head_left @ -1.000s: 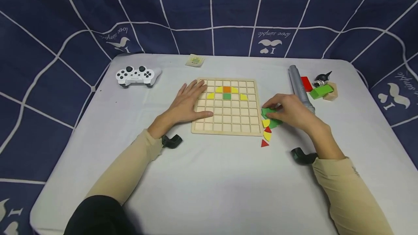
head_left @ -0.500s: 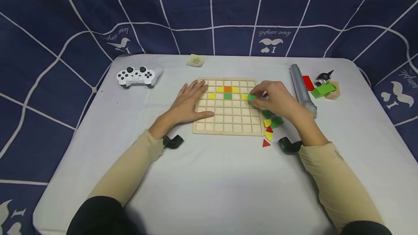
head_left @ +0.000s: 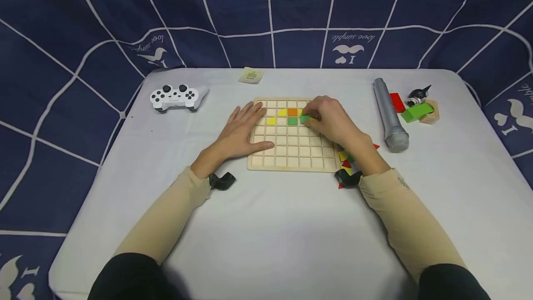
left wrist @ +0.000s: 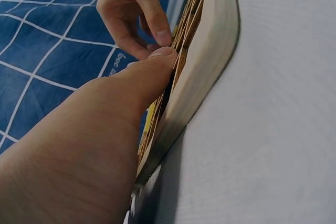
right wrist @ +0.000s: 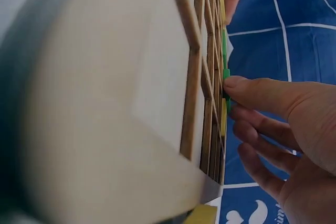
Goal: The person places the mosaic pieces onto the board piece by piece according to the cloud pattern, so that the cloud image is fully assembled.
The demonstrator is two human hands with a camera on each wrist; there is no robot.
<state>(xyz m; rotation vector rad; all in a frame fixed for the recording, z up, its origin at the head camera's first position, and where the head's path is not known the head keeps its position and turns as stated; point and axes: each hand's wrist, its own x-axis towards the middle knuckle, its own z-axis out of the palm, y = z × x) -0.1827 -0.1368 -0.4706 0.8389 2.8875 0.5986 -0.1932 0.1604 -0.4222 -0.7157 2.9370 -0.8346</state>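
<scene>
A wooden grid board [head_left: 291,168] lies on the white table. My left hand [head_left: 239,133] rests on its left side with fingers spread. An orange square [head_left: 292,112], a green square [head_left: 292,121] and yellow pieces [head_left: 271,121] with a curved edge sit in cells of the upper rows. Between thumb and fingertips, my right hand [head_left: 331,117] pinches a green piece [head_left: 305,118] just right of the green square. In the right wrist view, that green piece [right wrist: 226,80] is at the board's surface. The right hand hides the cells behind it in the head view.
Loose yellow pieces [head_left: 343,155] and red pieces [head_left: 346,164] lie by the board's right edge, partly under the right wrist. Farther right are a grey microphone [head_left: 390,115], coloured blocks [head_left: 418,112] and a small dark figure [head_left: 418,95]. A white game controller [head_left: 178,97] stands at the left.
My right hand has gone from the loose green pieces beside the board, with one green piece, leftward over the upper rows to near the green square. The left hand has stayed on the board.
</scene>
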